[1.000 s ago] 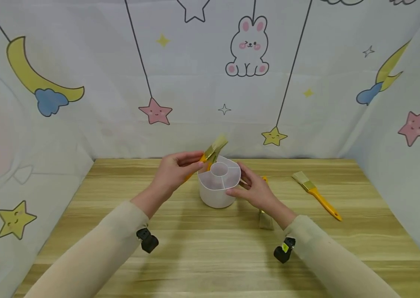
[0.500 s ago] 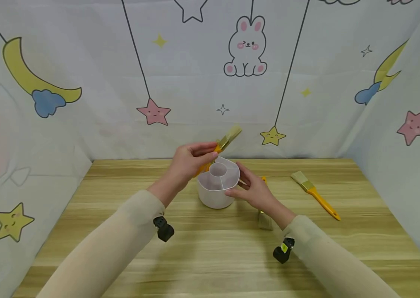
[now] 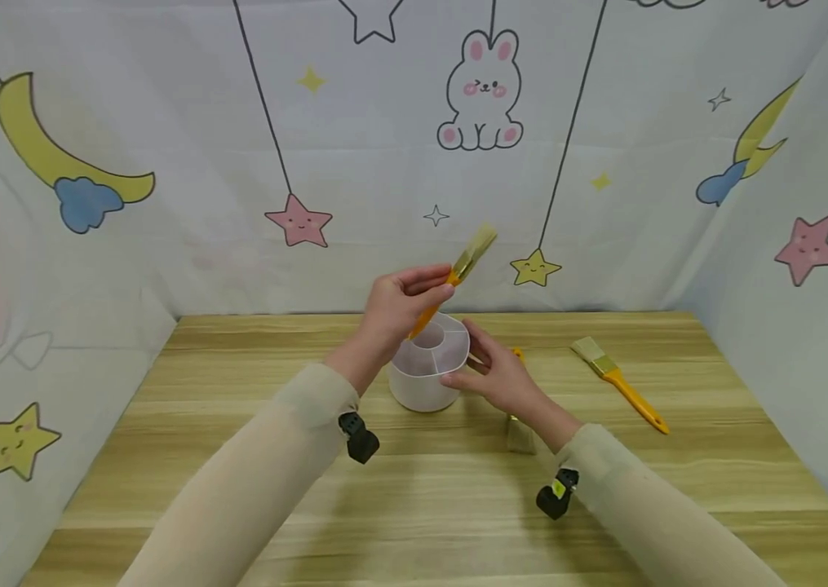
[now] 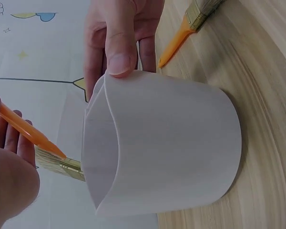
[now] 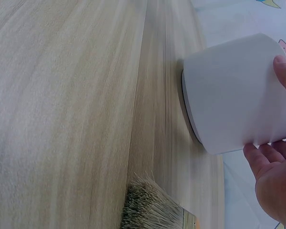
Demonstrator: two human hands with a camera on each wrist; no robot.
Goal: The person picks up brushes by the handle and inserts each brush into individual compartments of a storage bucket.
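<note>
In the head view my left hand grips a paintbrush by its orange handle, bristles up and tilted right. The lower handle end is over a white divided holder, a round cup with compartments around a central ring. My right hand holds the holder's right side, thumb at the front rim and fingers behind. The left wrist view shows another paintbrush sticking out of the holder, bristles outward; in the head view my left hand hides it. The holder's base sits on the table.
Partly under my right hand lies a paintbrush, its bristles toward me. Farther right another paintbrush lies diagonally on the wooden table. A printed cloth backdrop rises behind the table and at both sides.
My left hand has moved right and up with its paintbrush, from the holder's left side to above its rim. My right hand stays on the holder.
</note>
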